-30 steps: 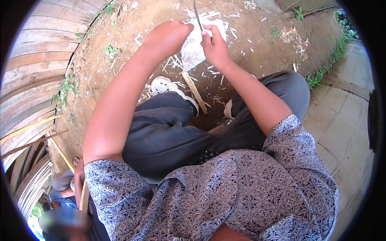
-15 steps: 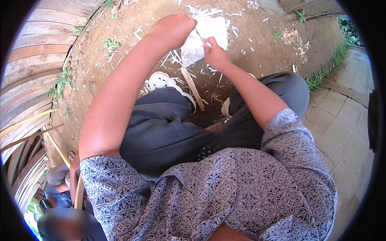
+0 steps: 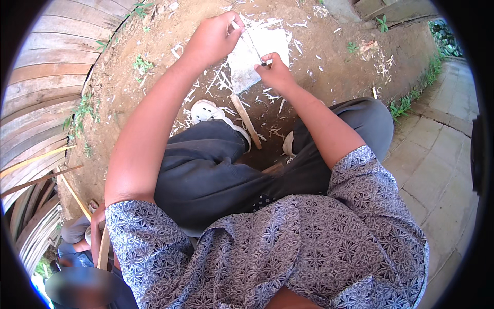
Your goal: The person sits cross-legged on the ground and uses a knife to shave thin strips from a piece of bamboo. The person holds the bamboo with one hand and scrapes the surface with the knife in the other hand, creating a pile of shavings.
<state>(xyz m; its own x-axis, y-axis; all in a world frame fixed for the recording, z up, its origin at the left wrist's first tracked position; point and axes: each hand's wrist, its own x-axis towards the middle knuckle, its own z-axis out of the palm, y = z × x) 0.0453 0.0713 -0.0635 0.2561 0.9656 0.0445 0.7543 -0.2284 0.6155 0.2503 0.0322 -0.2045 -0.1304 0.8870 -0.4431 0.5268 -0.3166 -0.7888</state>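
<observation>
My left hand (image 3: 215, 40) is closed at the far side, pinching a short pale stick (image 3: 235, 24) between thumb and fingers. Closer to me, my right hand (image 3: 278, 73) grips a thin knife (image 3: 253, 45), whose narrow blade slants up toward the left hand. A dark bit of the knife's handle shows at the right fingertips. Beneath both hands lies a flat whitish slab (image 3: 246, 73) on the ground, with pale shavings (image 3: 221, 81) strewn round it.
A short wooden piece (image 3: 246, 121) lies between my feet, beside a white clog (image 3: 207, 110). Curved wooden planks (image 3: 56, 67) line the left, and paving (image 3: 427, 149) runs along the right. Another person (image 3: 77, 237) sits at the lower left near long wooden strips (image 3: 74, 190).
My left hand has turned and moved slightly left and up, so the pale stick in its fingers now shows. The right hand has shifted slightly down with the knife.
</observation>
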